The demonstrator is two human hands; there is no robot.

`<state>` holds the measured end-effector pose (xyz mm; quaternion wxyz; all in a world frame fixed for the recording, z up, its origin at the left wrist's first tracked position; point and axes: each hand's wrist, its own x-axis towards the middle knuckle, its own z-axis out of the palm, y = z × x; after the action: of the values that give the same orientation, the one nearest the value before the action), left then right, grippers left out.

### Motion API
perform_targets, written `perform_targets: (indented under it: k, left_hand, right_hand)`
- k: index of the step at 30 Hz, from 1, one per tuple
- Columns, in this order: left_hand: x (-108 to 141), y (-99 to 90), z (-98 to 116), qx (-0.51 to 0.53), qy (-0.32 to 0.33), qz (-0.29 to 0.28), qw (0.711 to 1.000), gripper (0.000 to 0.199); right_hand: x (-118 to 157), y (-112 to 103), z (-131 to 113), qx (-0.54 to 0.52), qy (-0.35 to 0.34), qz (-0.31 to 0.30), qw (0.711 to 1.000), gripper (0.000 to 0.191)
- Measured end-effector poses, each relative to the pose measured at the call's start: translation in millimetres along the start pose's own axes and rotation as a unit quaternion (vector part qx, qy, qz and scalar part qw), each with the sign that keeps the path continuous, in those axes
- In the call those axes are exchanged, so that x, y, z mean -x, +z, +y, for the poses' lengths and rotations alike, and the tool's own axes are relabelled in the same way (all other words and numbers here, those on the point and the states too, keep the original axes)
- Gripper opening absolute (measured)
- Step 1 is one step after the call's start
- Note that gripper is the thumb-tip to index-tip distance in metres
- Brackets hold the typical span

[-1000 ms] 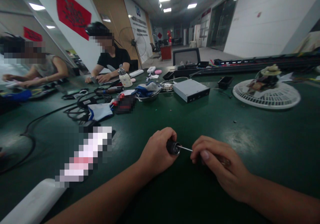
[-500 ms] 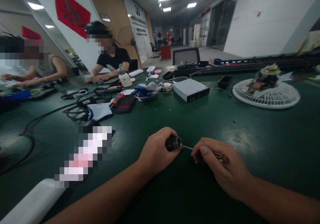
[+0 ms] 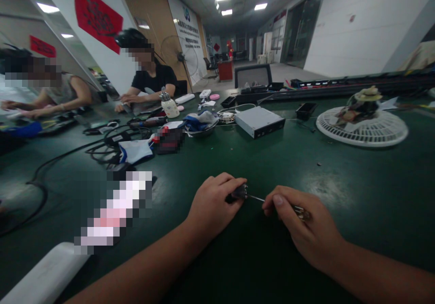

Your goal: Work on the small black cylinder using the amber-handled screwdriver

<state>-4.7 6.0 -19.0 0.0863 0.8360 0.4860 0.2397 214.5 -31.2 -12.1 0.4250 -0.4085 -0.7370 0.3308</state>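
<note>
Left hand (image 3: 212, 202): grip clamps dark cylindrical part (image 3: 240, 191) | right hand (image 3: 302, 220): grip clamps screwdriver (image 3: 301, 212), shaft points at part's end | green worktop (image 3: 272, 163) beneath

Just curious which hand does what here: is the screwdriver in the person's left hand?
No, the right hand grips the screwdriver, while the left hand holds a small dark part.
</note>
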Motion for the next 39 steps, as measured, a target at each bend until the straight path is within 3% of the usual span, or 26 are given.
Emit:
perform_targets:
  k: [6,13,18,26,32,39]
  left_hand:
    - [1.7,-2.3,-0.3,-0.055,0.037,0.027,0.997,0.041]
    - [3.0,-2.7,0.0,-0.045,0.014,0.020,0.999,0.041]
    - [2.6,-0.6,-0.3,-0.026,-0.022,-0.001,0.999,0.035]
    - [0.8,-0.8,1.1,0.004,-0.050,-0.020,0.999,0.028]
    - [0.3,-1.3,2.0,0.009,-0.057,-0.027,0.998,0.025]
    - [-0.1,-2.8,3.1,-0.002,-0.057,-0.034,0.998,0.023]
  right_hand:
    - [0.2,0.3,-1.0,-0.019,0.023,0.050,0.998,0.032]
    - [-1.7,1.4,3.9,-0.056,0.042,0.116,0.991,0.026]
    - [-4.1,2.6,7.3,-0.103,0.081,0.095,0.987,0.025]
    - [-6.8,-0.1,7.7,-0.091,0.104,0.069,0.988,0.022]
    - [-11.4,5.4,12.1,0.081,0.053,-0.020,0.995,0.015]
    - [-9.5,14.6,16.2,0.256,-0.018,-0.082,0.963,0.034]
